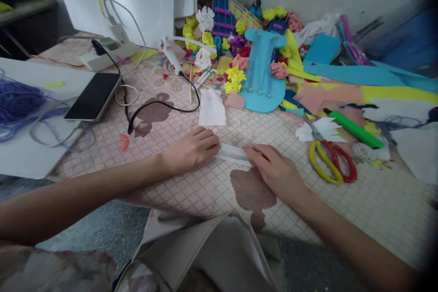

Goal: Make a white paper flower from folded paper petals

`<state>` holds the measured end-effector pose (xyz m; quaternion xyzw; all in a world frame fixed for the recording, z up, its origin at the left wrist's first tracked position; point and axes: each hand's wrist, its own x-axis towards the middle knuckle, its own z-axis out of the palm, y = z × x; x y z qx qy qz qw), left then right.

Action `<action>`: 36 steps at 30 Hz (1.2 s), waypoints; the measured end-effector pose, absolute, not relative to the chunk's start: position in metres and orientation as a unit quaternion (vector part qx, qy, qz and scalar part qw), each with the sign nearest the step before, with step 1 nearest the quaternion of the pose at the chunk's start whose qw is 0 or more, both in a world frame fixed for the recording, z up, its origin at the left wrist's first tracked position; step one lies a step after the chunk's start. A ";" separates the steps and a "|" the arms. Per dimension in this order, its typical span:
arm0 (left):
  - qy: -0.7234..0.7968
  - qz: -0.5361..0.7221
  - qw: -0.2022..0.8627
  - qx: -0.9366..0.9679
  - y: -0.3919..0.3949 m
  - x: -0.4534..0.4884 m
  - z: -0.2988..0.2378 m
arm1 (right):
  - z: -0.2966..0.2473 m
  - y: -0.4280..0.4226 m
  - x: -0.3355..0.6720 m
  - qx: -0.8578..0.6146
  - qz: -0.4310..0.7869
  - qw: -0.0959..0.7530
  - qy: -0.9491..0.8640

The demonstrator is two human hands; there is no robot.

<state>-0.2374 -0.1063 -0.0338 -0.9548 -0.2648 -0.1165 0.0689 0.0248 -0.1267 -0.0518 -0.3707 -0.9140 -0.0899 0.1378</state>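
Quilted pink cloth is covering the counter (376, 200) on which we are working. A blue foam guitar cutout (262, 77) is lying at the back and a black phone (94, 96) at far left. We are resting our left hand (191, 150) and right hand (275, 169) knuckles up at the near middle, fingers pressed together. Yellow-and-red scissors (330, 162) are lying just right of the right hand. Between the hands we are pinching both ends of a white paper strip (234, 154) against the counter.
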 end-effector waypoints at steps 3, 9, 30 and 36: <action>-0.265 -0.111 0.072 -0.955 -0.106 -0.237 -0.033 | -0.047 -0.124 0.021 -0.373 -0.097 0.073 -0.920; -0.268 -0.115 0.060 -0.954 -0.105 -0.238 -0.036 | -0.046 -0.124 0.027 -0.401 -0.061 0.061 -0.912; -0.308 -0.226 -0.181 -0.906 -0.098 -0.237 -0.034 | -0.040 -0.125 0.021 -0.384 0.192 0.249 -0.868; -0.333 -0.216 -0.195 -0.897 -0.104 -0.234 -0.029 | -0.041 -0.123 0.013 -0.421 0.192 0.244 -0.852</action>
